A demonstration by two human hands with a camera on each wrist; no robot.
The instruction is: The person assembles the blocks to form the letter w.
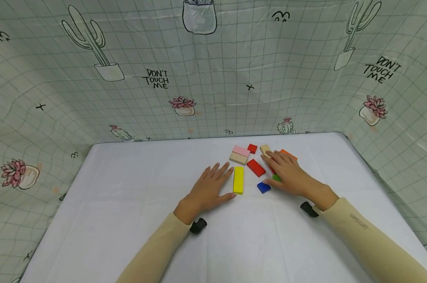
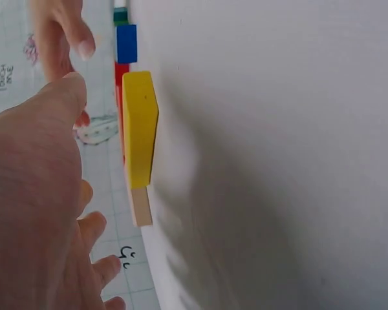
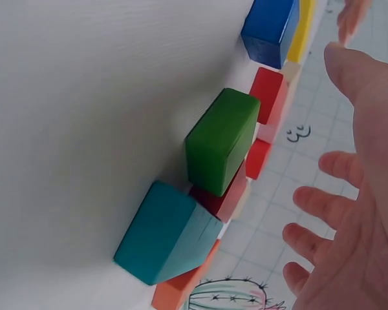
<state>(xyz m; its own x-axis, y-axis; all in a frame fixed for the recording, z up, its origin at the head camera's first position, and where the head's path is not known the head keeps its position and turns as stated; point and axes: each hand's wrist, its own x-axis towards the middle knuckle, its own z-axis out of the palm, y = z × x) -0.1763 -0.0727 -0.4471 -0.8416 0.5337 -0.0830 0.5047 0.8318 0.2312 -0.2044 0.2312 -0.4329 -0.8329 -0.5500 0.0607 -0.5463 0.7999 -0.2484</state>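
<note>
My left hand [image 1: 208, 188] is spread palm-down just left of a long yellow block [image 1: 238, 180]. In the left wrist view the yellow block lies apart from the thumb. Over the right part of the block group hovers my right hand [image 1: 288, 175], its fingers extended and holding nothing. Partly below it are a green block [image 1: 276, 177], an orange block [image 1: 290, 154] and a cream block [image 1: 265, 148]. A teal block [image 3: 161, 232], hidden from the head view, shows in the right wrist view. Beside the right thumb sits a blue block [image 1: 264, 187].
Between the hands lies a red block [image 1: 256, 168]. Farther back are a small red block [image 1: 252, 148] and a pink block [image 1: 241, 150] against another cream block [image 1: 238, 158]. A white cloth covers the table [image 1: 135, 204]; a patterned curtain [image 1: 213, 59] hangs behind.
</note>
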